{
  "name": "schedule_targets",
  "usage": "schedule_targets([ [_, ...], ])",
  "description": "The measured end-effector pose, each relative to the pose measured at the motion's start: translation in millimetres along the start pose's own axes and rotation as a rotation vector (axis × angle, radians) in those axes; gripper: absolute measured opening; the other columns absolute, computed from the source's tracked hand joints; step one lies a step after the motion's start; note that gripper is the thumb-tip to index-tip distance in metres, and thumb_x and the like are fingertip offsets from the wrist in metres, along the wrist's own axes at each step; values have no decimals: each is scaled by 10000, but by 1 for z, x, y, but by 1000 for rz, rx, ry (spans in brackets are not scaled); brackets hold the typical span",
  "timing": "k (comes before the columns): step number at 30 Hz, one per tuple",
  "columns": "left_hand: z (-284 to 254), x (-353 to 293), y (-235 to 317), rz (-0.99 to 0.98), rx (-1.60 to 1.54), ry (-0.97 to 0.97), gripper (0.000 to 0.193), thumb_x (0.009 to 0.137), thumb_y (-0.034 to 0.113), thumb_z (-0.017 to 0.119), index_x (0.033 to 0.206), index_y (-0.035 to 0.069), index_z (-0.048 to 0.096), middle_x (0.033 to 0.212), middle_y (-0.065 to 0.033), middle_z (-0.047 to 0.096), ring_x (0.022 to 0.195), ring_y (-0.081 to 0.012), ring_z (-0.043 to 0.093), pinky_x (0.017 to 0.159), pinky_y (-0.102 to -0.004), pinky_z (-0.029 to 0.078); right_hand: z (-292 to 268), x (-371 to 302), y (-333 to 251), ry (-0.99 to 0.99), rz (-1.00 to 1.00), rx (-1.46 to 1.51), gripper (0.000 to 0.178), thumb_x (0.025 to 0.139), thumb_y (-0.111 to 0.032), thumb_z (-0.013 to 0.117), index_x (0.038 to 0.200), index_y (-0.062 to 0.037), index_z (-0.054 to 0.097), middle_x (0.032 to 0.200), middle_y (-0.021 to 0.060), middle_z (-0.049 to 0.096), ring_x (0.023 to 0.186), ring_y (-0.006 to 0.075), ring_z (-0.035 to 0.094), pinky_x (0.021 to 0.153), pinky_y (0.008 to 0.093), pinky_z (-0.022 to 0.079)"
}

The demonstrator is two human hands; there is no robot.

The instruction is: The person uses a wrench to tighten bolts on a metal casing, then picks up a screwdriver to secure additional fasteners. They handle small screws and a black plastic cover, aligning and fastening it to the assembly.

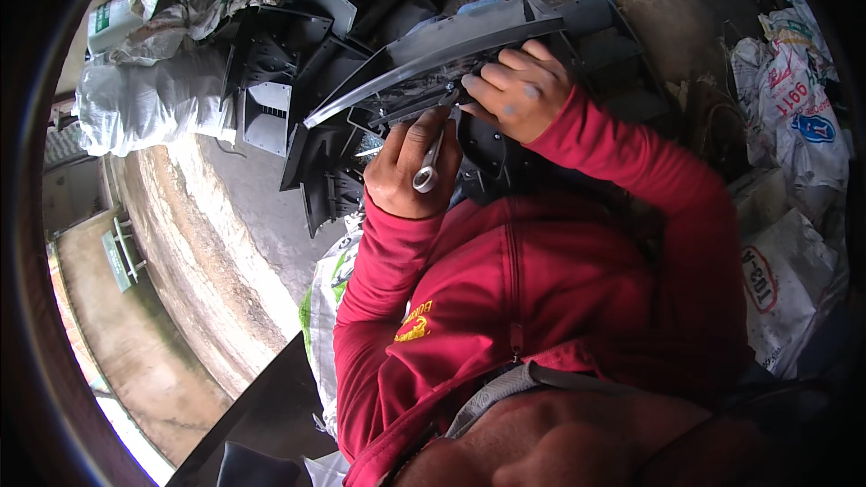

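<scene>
In dark-red fabric sleeves (622,149), both arms bend inward, the right hand (523,93) curled knuckles-up, its grip impossible to tell, the left hand (408,162) closed. Fingers partly hide a long, black metal panel (424,47) at the left hand's one o'clock and right's ten, and the slim, silver ring-ended wrench (432,160) the left grips, ring toward six o'clock.
</scene>
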State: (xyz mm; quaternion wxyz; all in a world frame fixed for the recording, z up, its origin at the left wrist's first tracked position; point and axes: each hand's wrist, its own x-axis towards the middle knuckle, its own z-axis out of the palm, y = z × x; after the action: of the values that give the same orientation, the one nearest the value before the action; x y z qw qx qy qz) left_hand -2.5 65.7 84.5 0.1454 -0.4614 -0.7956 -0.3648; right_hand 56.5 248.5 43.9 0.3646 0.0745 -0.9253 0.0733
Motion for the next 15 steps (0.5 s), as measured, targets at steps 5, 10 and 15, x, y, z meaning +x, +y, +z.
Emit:
schedule_targets([
  [5, -9, 8, 5, 59, 92, -71, 282, 778, 56, 739, 1052, 65, 674, 854, -92, 662, 655, -268, 675, 565, -334, 537, 2, -4, 0, 30, -4, -7, 196, 695, -263, 730, 768, -133, 603, 752, -17, 553, 759, 178, 563, 729, 333, 434],
  [10, 0, 8, -2, 70, 101, -109, 282, 791, 98, 743, 1062, 82, 668, 852, -80, 650, 643, -267, 662, 548, -340, 530, 5, -8, -2, -3, 41, 27, 195, 724, -277, 716, 796, -126, 618, 773, -8, 568, 792, 184, 582, 753, 347, 447],
  [15, 3, 25, -1, 83, 190, -291, 220, 779, 120, 680, 993, 92, 639, 793, -104, 599, 648, -313, 642, 536, -402, 515, 8, -11, -5, 18, 53, 35, 229, 737, -293, 729, 858, -116, 649, 798, 1, 586, 834, 186, 604, 791, 351, 463],
])
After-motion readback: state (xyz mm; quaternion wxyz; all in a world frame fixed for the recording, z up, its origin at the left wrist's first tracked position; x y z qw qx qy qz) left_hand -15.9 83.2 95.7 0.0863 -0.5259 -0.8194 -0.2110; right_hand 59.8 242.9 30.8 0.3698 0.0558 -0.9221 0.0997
